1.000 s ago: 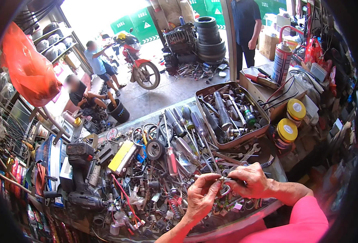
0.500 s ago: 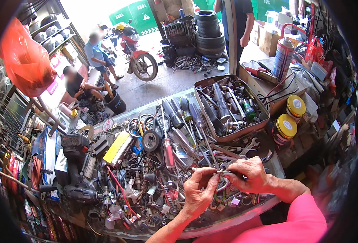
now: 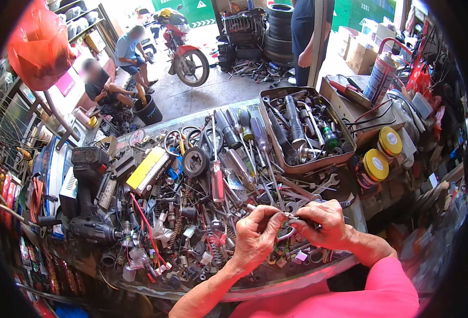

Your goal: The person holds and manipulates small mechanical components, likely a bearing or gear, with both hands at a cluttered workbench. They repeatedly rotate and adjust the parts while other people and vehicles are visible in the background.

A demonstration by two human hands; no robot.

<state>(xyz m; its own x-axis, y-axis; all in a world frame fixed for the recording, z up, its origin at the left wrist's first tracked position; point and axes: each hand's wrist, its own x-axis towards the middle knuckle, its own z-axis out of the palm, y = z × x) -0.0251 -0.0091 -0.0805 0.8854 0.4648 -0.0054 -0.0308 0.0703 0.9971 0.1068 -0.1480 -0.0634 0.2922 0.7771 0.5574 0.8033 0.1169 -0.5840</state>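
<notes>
Over the near right part of the cluttered bench, my left hand [image 3: 256, 237] pinches a small metal part [image 3: 290, 216] between thumb and forefinger. My right hand [image 3: 323, 222] closes on the other end of that same piece, its fingers curled; the exact kind of part is too small to make out. A curved, light metal piece shows just under the right fingers. Beyond the hands lie a red-handled screwdriver [image 3: 217, 181], several other screwdrivers and an open-end wrench [image 3: 326, 183]. Below and left of my left hand sits a coil spring [image 3: 215, 245] among loose small parts.
An open metal tin [image 3: 318, 165] full of tools stands behind the hands, with yellow-lidded jars [image 3: 374, 165] to its right. Leftward are a yellow box [image 3: 150, 169] and a cordless power tool [image 3: 90, 196]. Two people sit beyond the bench near a red motorcycle [image 3: 189, 61]; another stands by stacked tires [image 3: 279, 37].
My view has shifted a little, so the bench sits slightly differently in the picture. Both hands stay together on the small metal part, with only slight finger movement.
</notes>
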